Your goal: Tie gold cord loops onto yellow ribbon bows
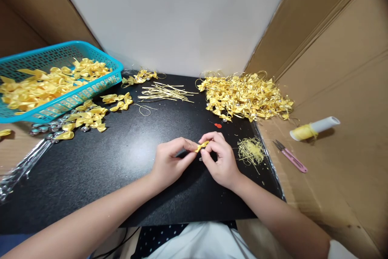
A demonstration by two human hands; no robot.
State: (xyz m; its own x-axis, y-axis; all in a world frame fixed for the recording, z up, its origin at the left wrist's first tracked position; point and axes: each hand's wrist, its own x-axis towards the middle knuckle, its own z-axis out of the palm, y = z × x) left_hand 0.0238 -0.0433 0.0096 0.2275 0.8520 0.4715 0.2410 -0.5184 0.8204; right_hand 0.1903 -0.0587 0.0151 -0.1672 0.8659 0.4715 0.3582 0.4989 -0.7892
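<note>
Between my two hands, over the middle of the black table point(121, 182), is a small yellow ribbon bow point(201, 146). My left hand point(174, 158) pinches its left end between thumb and forefinger. On the other side, my right hand point(220, 158) has thumb and fingers closed on the bow's right part. A tiny shiny piece point(200, 159) shows just under the bow, close to my right thumb; what it is cannot be made out. Fingertips hide part of the bow.
A turquoise basket point(117, 74) of yellow bows stands at left, beside loose bows point(87, 117) and silvery strips point(27, 162). Cut gold cords point(166, 92) lie behind my hands. Finished-looking bows with cord point(248, 95) are heaped back right. Thread scraps point(251, 150), pink snips point(291, 157) and a white tube point(315, 128) lie right.
</note>
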